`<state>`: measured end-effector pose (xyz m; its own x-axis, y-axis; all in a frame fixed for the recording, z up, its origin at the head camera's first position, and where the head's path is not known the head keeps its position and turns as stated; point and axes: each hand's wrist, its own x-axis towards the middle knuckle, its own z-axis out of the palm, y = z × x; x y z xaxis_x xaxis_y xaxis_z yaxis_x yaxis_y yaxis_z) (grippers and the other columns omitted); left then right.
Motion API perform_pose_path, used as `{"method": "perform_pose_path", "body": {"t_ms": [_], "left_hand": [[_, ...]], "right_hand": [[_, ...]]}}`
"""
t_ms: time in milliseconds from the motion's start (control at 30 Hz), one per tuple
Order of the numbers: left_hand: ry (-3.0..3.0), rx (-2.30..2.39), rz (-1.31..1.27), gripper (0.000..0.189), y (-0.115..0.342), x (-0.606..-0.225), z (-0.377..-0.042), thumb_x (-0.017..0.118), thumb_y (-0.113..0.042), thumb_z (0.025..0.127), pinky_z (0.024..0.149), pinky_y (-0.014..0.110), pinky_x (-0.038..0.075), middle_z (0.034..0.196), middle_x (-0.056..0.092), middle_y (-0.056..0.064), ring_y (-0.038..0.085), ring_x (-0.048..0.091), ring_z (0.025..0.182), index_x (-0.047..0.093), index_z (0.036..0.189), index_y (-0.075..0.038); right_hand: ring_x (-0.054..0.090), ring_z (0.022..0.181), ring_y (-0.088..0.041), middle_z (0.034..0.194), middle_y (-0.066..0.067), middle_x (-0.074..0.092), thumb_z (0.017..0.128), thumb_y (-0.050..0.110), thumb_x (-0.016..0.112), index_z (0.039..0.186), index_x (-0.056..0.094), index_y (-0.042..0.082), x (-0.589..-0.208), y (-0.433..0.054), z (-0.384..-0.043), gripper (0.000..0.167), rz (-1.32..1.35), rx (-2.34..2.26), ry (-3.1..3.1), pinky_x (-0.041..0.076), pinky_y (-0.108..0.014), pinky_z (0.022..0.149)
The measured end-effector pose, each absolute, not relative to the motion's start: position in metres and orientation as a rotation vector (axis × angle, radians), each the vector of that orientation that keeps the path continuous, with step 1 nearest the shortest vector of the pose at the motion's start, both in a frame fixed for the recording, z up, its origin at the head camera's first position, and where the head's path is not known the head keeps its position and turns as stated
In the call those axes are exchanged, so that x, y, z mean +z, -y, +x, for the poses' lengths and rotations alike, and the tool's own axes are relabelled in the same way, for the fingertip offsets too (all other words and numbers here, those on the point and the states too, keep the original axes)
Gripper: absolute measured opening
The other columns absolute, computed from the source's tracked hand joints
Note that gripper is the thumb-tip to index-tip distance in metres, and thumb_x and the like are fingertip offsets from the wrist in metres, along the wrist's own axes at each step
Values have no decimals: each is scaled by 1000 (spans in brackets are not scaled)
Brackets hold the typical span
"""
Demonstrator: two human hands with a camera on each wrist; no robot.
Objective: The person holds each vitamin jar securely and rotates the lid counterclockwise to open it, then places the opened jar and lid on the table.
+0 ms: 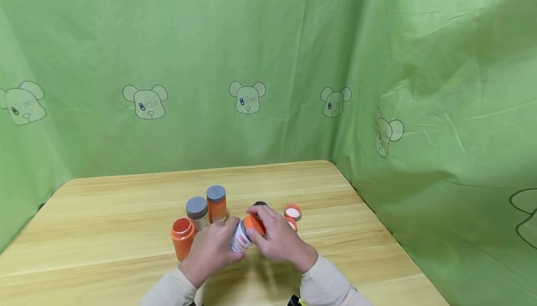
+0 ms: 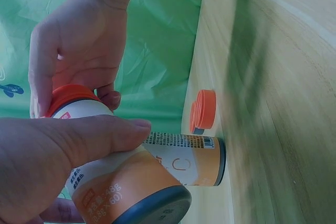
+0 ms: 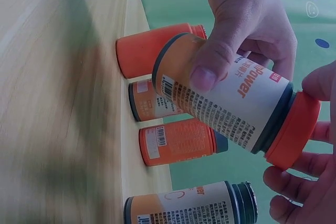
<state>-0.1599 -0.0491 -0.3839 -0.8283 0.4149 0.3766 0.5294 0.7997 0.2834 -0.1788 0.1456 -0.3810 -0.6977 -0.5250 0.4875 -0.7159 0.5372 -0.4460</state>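
My left hand (image 1: 211, 246) grips the body of a white and orange supplement bottle (image 3: 231, 98), its thumb lying along the label. The bottle is tilted and held above the table, its dark base showing in the left wrist view. On its top end sits an orange-red cap (image 3: 294, 129). The fingers and thumb of my right hand (image 1: 278, 238) are round that cap. Whether the cap is loose or tight, I cannot tell. Behind the hands stands another white and orange bottle (image 3: 194, 203) with a dark, uncapped neck, mostly hidden in the head view.
Left of the hands are an uncapped orange bottle (image 1: 182, 243), a grey-lidded pale bottle (image 1: 197, 209) and a grey-lidded orange bottle (image 1: 216, 206). Two orange caps (image 1: 292, 212) lie at the right on the wooden table (image 1: 335, 203). A green curtain (image 1: 201, 138) hangs behind.
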Motion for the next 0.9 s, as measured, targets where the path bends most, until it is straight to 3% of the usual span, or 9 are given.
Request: {"method": "perform_pose_path", "body": {"t_ms": [433, 733, 900], "left_hand": [[2675, -537, -732, 65, 49, -383, -159, 90, -35, 61, 50, 26, 44, 80, 62, 3, 13, 55, 63, 60, 112, -9], [2667, -536, -738, 65, 49, -382, -158, 90, -35, 61, 48, 26, 43, 79, 61, 3, 12, 54, 61, 60, 112, -8], [2677, -539, -733, 65, 48, -383, -158, 91, -34, 61, 49, 27, 44, 79, 62, 4, 13, 54, 61, 60, 113, -8]], "right_hand": [[52, 79, -10, 109, -2, 59, 96, 36, 57, 125, 53, 6, -383, -146, -180, 42, 973, 891, 2513, 46, -24, 64], [54, 87, -10, 117, -5, 57, 94, 25, 58, 131, 47, 4, -382, -147, -179, 43, 1054, 909, 2483, 49, -28, 73], [53, 84, -9, 114, -3, 57, 96, 32, 56, 130, 48, 7, -381, -146, -178, 42, 1002, 863, 2508, 47, -25, 69]]}}
